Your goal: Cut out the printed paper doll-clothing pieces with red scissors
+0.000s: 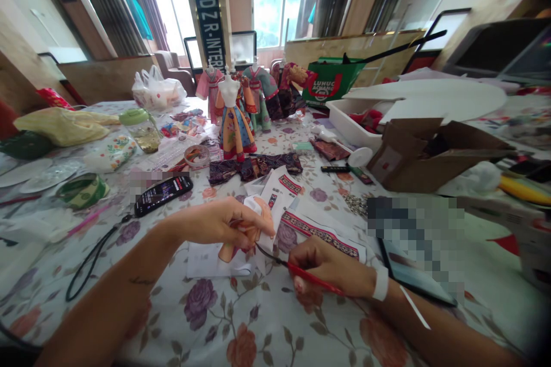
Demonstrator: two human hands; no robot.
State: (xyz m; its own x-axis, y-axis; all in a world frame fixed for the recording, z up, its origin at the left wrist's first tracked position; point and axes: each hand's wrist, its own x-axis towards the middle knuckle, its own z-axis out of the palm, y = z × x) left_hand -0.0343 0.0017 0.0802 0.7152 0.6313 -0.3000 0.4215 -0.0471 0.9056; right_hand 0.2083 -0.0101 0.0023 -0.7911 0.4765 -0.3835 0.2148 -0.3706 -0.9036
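My left hand [230, 220] is closed on a small orange doll garment [258, 223], pinching the cloth between thumb and fingers. Part of the garment lies hidden beneath the fingers. In my right hand [321, 266] is a slim red-handled tool [316, 279] with a thin, dark, curved tip; its exact kind I cannot make out. That tip reaches the lower edge of the garment. Just behind the hands lie white printed sheets with patterned red-and-black trim strips [321, 235]. Farther back, a white doll dress form [229, 91] wears an orange and blue skirt.
A phone [163, 193] with a strap lies to the left, near a green tape roll [82, 190]. On the right are a tablet [413, 269], a cardboard box [408, 157] and a white tray [350, 123]. Dressed doll forms [258, 94] stand at the back.
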